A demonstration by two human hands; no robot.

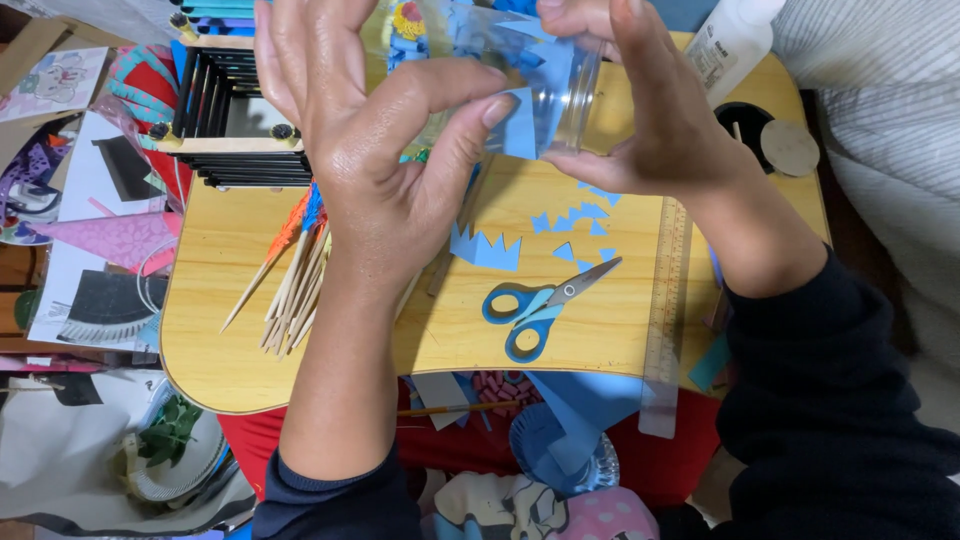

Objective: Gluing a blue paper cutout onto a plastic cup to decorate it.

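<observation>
My left hand [375, 150] and my right hand [640, 110] hold a clear plastic cup [545, 85] above a small wooden table [230, 330]. The left thumb presses a blue paper piece [520, 125] against the cup's side, and more blue paper shows on the cup. My right hand grips the cup from the right. Below the hands lie a zigzag-cut blue paper strip [485, 248], small blue paper triangles [585, 215] and blue-handled scissors [540, 305].
A bundle of wooden skewers [295, 285] lies at the left of the table, a black stick frame [225, 110] behind it. A clear ruler [665, 310] lies along the right side, a white bottle [735, 40] at the back. Paper scraps cover the floor at left.
</observation>
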